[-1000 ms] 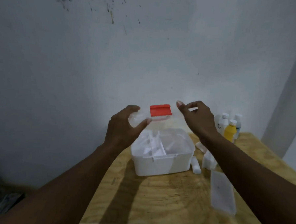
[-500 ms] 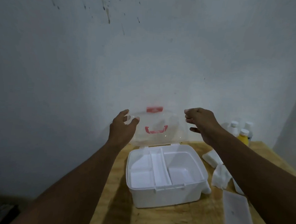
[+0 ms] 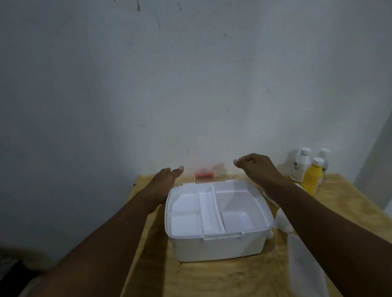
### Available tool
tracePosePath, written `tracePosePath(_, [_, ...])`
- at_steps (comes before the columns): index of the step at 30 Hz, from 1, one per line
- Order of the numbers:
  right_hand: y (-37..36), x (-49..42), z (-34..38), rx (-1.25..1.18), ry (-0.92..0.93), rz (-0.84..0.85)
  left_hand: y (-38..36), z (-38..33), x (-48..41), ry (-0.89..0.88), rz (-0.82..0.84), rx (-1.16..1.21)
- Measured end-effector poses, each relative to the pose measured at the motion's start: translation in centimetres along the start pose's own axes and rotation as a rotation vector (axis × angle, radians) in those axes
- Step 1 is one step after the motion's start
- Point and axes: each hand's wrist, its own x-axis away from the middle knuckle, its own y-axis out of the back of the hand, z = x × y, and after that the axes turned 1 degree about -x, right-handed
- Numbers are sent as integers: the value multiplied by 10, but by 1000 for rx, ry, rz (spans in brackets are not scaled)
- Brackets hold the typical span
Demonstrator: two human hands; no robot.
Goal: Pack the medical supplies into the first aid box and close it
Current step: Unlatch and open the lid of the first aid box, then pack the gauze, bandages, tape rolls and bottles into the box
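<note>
The wooden table [image 3: 206,285] carried the white first aid box [image 3: 218,220] near its back edge, and its clear lid [image 3: 212,174] — upright half a second before — had dropped flat behind the box, against the wall. Both the left hand [image 3: 163,180] and the right hand [image 3: 255,167] hovered at the lid's ends, open and holding nothing. With every compartment bare, packing could begin — the bottles [image 3: 309,170] waited at the back right corner.

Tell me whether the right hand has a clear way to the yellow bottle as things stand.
Probably yes. The right hand hovers open and holds nothing, behind the open first aid box. The yellow bottle stands to its right near the wall, with only bare table showing between them.
</note>
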Motion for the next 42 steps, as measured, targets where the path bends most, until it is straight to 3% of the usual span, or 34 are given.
tracePosePath(8, [47,53,7,256,25,-109,5,12,54,67,-3,98])
tracePosePath(12, [65,91,-9,509,30,-116,-11,25,85,45,-14,138])
tracePosePath(19, [80,144,-36,990,-47,44,-28,35,107,49,-76,342])
tracePosePath(23, [78,156,-49,932,-194,7,-31,34,105,34,-165,353])
tracePosePath(28, [77,154,-41,830,-249,29,-28,33,97,47,-201,374])
tracePosePath(32, [78,149,-39,816,-244,55,-22,43,92,90,-108,479])
tracePosePath(37, [82,138,-25,839,-262,182,-19,54,84,18,-35,488])
tracePosePath(42, [101,119,23,854,-107,70,-17,59,80,18,-32,466])
